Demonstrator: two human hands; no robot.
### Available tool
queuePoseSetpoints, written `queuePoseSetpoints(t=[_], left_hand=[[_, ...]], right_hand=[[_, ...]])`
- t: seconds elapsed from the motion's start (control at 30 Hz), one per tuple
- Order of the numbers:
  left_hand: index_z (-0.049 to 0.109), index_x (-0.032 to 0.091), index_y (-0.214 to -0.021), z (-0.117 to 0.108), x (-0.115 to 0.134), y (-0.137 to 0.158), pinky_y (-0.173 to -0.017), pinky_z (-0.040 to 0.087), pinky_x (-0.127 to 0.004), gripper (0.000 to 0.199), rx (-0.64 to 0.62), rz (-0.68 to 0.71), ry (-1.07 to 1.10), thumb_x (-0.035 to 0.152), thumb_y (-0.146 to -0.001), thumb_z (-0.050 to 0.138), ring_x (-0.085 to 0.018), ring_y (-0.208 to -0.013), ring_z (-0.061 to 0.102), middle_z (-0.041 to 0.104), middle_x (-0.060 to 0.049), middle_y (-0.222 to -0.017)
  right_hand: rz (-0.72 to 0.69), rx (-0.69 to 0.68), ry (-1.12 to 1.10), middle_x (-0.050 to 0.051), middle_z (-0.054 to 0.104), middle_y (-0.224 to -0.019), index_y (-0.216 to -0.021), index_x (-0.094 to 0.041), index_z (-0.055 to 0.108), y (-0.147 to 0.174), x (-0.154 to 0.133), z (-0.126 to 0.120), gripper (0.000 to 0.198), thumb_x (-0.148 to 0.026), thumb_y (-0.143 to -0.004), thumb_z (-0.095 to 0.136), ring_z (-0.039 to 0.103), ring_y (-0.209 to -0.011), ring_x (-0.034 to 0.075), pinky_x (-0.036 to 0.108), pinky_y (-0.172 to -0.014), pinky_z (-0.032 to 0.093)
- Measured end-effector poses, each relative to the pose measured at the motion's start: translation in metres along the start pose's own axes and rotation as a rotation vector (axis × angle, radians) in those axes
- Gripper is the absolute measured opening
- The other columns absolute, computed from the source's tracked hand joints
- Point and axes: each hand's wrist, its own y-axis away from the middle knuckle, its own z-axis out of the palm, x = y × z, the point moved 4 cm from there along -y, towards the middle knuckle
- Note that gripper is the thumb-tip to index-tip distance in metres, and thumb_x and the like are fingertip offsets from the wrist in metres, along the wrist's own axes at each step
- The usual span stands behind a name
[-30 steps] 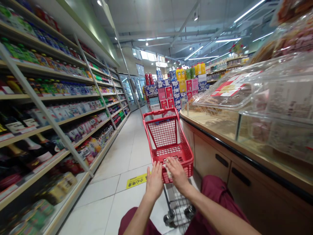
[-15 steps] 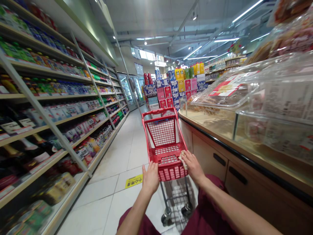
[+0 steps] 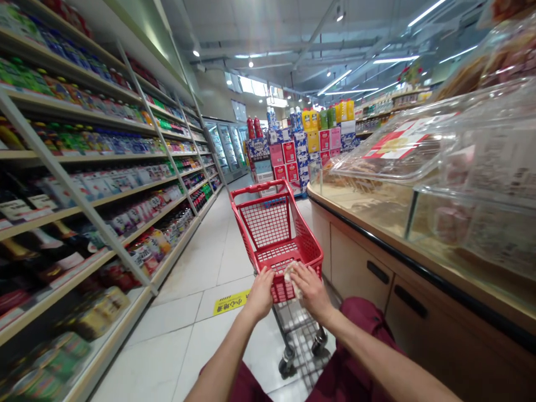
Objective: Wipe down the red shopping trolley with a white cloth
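Observation:
A red plastic shopping cart (image 3: 274, 220) stands on the tiled floor in front of me, its near end between my hands. My left hand (image 3: 260, 293) grips the left part of the near rim, fingers bent over the edge. With my right hand (image 3: 312, 293) I press a pale, crumpled cloth (image 3: 292, 274) against the same rim, close beside the left hand. Part of the cloth is hidden under the fingers. Below the basket, the cart's metal legs and two black wheels (image 3: 287, 362) show.
Drink shelves (image 3: 92, 156) line the left side. A wooden counter (image 3: 355, 245) with clear plastic food boxes (image 3: 402, 139) runs along the right, close to the cart. Stacked cartons (image 3: 288, 162) stand ahead. A yellow floor sticker (image 3: 230, 302) lies left of the cart.
My right hand has slid left along the rim with the cloth, from the right corner toward my left hand. The cart has turned slightly, its far end swinging left.

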Motion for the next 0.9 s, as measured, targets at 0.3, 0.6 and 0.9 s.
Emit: queuePoseSetpoints(t=[0.3,0.6,0.9], left_hand=[[0.044,0.01,-0.119,-0.006,-0.009,0.003,-0.104,0.022,-0.042,0.053,0.037,-0.053,0.072,0.0,-0.068,0.032,-0.02,-0.127,0.025,0.043,-0.011,-0.129],[0.049,0.011,-0.113,-0.013,-0.016,0.007,-0.103,0.026,-0.036,0.054,0.027,-0.073,0.05,-0.003,-0.063,0.033,-0.019,-0.125,0.029,0.05,-0.009,-0.123],[0.05,0.013,-0.112,-0.011,-0.021,0.009,-0.103,0.026,-0.037,0.055,0.051,-0.116,0.051,-0.004,-0.061,0.034,-0.019,-0.125,0.029,0.049,-0.009,-0.123]], right_hand=[[-0.031,-0.04,-0.036,0.01,0.058,-0.112,-0.11,-0.017,0.055,0.03,-0.005,0.003,0.032,-0.012,-0.083,0.04,0.045,-0.113,0.02,0.042,-0.088,0.043],[-0.116,-0.065,-0.077,0.004,0.065,-0.101,-0.097,-0.02,0.062,0.046,-0.011,0.027,0.027,-0.013,-0.085,0.039,0.053,-0.105,0.018,0.036,-0.083,0.047],[-0.075,-0.007,-0.058,0.008,0.058,-0.114,-0.108,-0.019,0.057,0.025,0.009,0.006,0.031,-0.011,-0.084,0.039,0.038,-0.12,0.02,0.045,-0.093,0.037]])
